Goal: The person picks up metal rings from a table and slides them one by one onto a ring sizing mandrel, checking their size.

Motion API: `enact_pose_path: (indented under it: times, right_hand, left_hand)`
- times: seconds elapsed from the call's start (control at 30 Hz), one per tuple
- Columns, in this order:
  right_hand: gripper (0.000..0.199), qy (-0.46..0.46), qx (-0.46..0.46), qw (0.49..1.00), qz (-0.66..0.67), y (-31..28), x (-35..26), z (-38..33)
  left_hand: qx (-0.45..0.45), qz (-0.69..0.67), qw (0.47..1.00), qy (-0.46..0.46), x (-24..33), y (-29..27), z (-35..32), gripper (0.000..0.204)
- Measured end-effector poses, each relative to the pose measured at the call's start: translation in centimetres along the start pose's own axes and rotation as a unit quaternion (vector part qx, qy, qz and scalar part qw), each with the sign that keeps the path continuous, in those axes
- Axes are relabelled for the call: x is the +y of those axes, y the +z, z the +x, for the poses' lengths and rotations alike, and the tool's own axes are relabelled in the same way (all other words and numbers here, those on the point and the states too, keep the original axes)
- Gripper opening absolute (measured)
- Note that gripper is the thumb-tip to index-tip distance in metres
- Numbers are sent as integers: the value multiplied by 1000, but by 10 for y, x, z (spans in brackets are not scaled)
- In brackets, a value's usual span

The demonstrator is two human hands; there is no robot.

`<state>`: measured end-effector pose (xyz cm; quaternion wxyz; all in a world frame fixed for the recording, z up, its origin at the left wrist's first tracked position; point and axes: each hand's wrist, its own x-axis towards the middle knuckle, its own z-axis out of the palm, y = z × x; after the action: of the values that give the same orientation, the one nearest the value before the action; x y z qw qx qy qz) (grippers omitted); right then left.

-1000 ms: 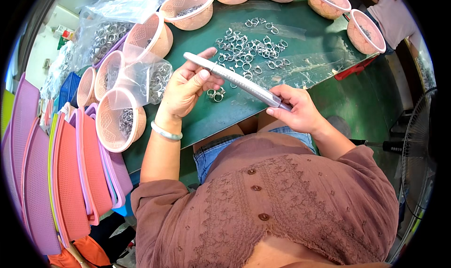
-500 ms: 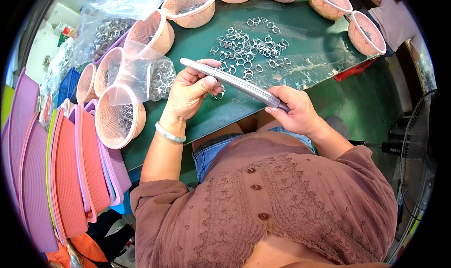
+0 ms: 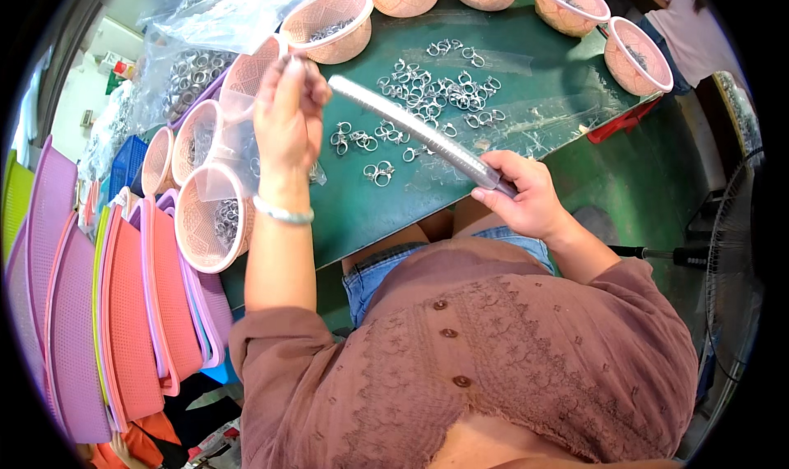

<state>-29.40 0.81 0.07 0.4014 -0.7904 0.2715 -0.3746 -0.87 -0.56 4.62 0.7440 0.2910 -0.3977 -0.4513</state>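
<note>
My right hand (image 3: pixel 526 196) is closed round the dark handle of a ring mandrel (image 3: pixel 415 131), a tapered metal stick with markings. Its narrow tip slants up and to the left over the table, and no ring shows on it. My left hand (image 3: pixel 289 112) is raised beside the mandrel's tip, close to the pink baskets at the left. Its fingers are pinched together and slightly blurred; what they hold is too small to make out. Beyond the mandrel lies a loose pile of silver rings (image 3: pixel 448 95), with a few small groups nearer me.
Pink plastic baskets (image 3: pixel 337 38) holding small metal pieces curve round the green table (image 3: pixel 551 83). A clear bag of rings (image 3: pixel 193 79) lies at the left, above stacked purple and coral baskets (image 3: pixel 131 305). A fan (image 3: pixel 731 255) stands at right; another person (image 3: pixel 686 29) is at the far right.
My left hand has left the mandrel and moved up and left toward the baskets. The ring on the mandrel is gone from it. My right hand still holds the handle, nearly unmoved.
</note>
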Motion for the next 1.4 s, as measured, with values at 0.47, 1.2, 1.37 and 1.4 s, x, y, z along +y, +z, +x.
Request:
enact_pose_path:
  times: [0.47, 1.2, 1.37, 1.4]
  right_hand:
    - [26, 28, 68, 995, 61, -1, 16, -8]
    - [23, 93, -7, 995, 27, -1, 11, -4]
    - [22, 82, -18, 996, 35, 1, 3, 0]
    - [22, 80, -18, 996, 32, 1, 3, 0]
  left_hand:
    - [-125, 698, 699, -97, -43, -16, 30, 35]
    - [-18, -105, 971, -215, -26, -26, 0, 22]
    - [-91, -83, 972, -200, -26, -19, -12, 24]
    - [-97, -59, 972, -204, -26, -16, -16, 24]
